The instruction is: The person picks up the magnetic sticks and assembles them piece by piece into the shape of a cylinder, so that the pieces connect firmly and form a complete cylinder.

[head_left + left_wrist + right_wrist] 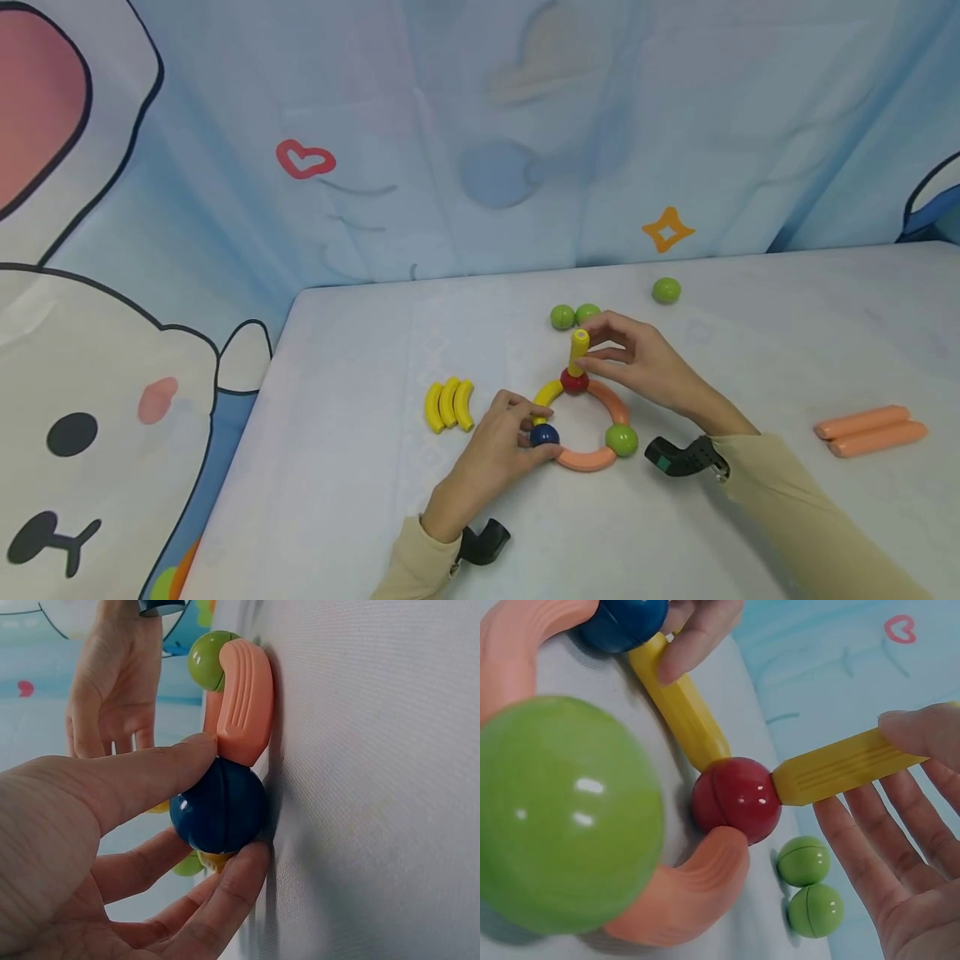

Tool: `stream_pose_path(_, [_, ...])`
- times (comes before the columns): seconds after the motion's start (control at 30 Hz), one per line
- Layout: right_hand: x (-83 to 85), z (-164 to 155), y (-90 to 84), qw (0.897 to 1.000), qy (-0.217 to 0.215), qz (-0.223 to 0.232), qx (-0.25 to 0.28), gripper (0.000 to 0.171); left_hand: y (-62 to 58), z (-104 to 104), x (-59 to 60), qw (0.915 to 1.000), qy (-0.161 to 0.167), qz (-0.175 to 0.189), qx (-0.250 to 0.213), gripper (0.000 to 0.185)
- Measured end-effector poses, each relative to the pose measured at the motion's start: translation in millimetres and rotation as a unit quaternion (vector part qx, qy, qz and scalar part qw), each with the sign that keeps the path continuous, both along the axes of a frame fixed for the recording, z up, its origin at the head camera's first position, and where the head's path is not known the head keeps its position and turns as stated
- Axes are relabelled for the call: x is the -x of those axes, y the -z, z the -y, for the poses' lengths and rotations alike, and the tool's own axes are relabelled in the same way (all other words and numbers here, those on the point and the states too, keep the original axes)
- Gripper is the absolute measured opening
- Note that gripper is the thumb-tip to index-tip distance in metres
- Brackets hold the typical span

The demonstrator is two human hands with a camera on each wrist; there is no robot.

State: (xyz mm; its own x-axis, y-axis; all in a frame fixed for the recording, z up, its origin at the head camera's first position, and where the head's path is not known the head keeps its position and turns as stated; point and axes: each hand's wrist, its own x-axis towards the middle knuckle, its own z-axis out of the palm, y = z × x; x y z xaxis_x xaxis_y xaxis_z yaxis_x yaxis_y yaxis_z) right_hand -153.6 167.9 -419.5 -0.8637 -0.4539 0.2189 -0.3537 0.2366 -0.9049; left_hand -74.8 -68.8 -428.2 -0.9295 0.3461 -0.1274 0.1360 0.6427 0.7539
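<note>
A ring of curved sticks and balls lies on the table, with a red ball [574, 381], a blue ball [544, 435] and a green ball [622, 439] at its joints. Two orange curved sticks [587, 460] and one yellow curved stick [548, 395] link them. My right hand [643, 364] pinches another yellow stick [847, 766] between thumb and fingers; it stands up from the red ball, its lower end against it. At the blue ball, my left hand [501, 435] grips the ring, thumb by the orange stick and fingers around the ball's far side.
Several yellow curved sticks [448, 406] lie left of the ring. Two green balls [563, 317] sit behind my right hand, and another green ball [666, 290] is farther back. Two orange sticks [872, 431] lie at the right. A patterned curtain [480, 142] hangs behind the table.
</note>
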Motion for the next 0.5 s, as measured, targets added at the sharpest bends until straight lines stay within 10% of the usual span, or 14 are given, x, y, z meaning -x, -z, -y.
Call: stream_pose_path(0.5, [-6.2, -16, -3.7, 1.000, 0.011, -0.005, -0.023, 0.039, -1.2, -1, 0.3, 1.0000, -0.002, 0.008, 0.003, 0.041])
